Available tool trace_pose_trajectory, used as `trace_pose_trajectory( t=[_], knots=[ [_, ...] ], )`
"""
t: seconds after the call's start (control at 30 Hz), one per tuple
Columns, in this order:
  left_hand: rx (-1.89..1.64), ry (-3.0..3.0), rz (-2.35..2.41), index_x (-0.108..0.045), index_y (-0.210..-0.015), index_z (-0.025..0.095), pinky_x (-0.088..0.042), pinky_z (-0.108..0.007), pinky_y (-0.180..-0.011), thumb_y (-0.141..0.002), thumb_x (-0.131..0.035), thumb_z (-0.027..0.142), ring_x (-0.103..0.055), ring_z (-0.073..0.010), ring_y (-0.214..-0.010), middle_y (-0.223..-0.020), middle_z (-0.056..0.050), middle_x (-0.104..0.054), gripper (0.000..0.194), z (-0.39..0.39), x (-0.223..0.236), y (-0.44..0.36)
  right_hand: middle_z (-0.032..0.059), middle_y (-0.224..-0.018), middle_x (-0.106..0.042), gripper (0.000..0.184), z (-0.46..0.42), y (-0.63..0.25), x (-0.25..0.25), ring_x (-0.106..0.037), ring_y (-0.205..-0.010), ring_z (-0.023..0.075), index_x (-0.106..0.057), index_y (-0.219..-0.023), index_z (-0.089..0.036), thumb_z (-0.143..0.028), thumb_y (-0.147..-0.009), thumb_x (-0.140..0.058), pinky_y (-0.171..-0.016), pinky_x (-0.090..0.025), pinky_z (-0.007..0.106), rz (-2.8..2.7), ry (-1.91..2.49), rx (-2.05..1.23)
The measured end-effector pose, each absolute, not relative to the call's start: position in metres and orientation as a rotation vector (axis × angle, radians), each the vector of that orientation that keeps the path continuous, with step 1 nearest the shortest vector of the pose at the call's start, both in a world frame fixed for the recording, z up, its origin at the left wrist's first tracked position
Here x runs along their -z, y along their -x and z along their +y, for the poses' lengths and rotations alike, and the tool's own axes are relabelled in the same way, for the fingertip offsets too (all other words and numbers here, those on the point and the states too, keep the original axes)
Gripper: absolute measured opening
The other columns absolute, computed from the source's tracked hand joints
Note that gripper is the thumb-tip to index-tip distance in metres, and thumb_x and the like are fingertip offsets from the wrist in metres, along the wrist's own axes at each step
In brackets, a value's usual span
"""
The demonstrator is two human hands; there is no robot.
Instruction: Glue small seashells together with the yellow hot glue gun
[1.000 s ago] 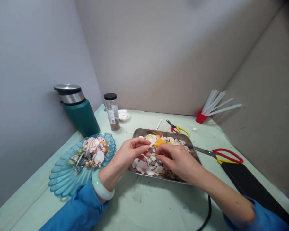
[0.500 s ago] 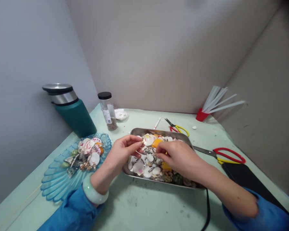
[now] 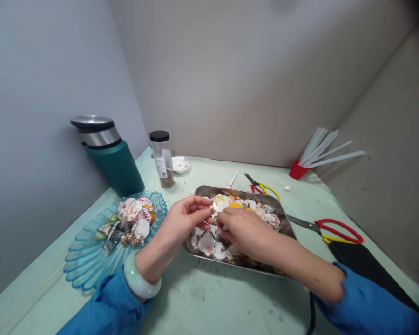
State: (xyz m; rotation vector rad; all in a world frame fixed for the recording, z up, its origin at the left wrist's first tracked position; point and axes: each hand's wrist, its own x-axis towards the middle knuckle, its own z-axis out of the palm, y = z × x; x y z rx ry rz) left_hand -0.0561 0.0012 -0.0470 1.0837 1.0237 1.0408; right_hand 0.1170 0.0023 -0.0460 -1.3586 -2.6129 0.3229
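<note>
My left hand (image 3: 192, 215), a pale green bangle (image 3: 141, 278) on its wrist, is closed in a pinch over the left part of a metal tray (image 3: 240, 266). At its thumb and fingertip sits the edge of a white scallop shell (image 3: 220, 203) with yellow and red marks. My right hand (image 3: 242, 230) is beside it over the tray, fingers bent and pressed together. Whatever lies between those fingertips is hidden. Many shells, white, orange and striped, fill the tray beneath both hands, including a larger pale shell (image 3: 206, 244) near the front left.
On the left, a blue scalloped glass dish (image 3: 85, 263) holds shells, with a teal bottle (image 3: 117, 170) behind. A black-lidded jar (image 3: 162, 160), a marker (image 3: 233, 179) and small pliers (image 3: 261, 186) stand or lie farther back. Scissors (image 3: 338, 230), a black flat object (image 3: 363, 265) and a red cup (image 3: 298, 170) of white sticks are right.
My right hand has moved left, closer to my left fingertips, uncovering striped shells at the tray's right. The whole view has shifted slightly; my left hand keeps its pinch.
</note>
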Motion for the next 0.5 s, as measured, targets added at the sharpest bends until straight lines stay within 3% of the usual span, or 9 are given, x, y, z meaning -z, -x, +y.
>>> trace_pose_trajectory(
  t=[0.17,0.5],
  knots=[
    [-1.04,-1.014,0.975,-0.067,-0.089,0.011,-0.051,-0.021,-0.056,-0.069,-0.075,0.023,-0.061,-0.0102,-0.062,-0.075,-0.002,-0.066,0.024,-0.005,0.048,0.049,-0.0038,-0.07,-0.064,0.007,-0.011,-0.127,0.031,-0.057,-0.061,0.0107,-0.054,-0.083,-0.02,-0.017,-0.087,-0.057,-0.056,-0.039,0.021,-2.275,1.333,-0.408],
    [-0.985,-0.894,0.877,-0.064,-0.088,0.012,-0.051,-0.021,-0.055,-0.069,-0.077,0.022,-0.064,-0.0127,-0.065,-0.069,-0.002,-0.066,0.025,-0.015,0.055,0.034,-0.0041,-0.071,-0.062,0.011,-0.028,-0.131,0.045,-0.058,-0.061,0.0112,-0.054,-0.084,-0.021,-0.013,-0.083,-0.061,-0.058,-0.043,0.022,-1.895,1.278,-0.542]
  ],
)
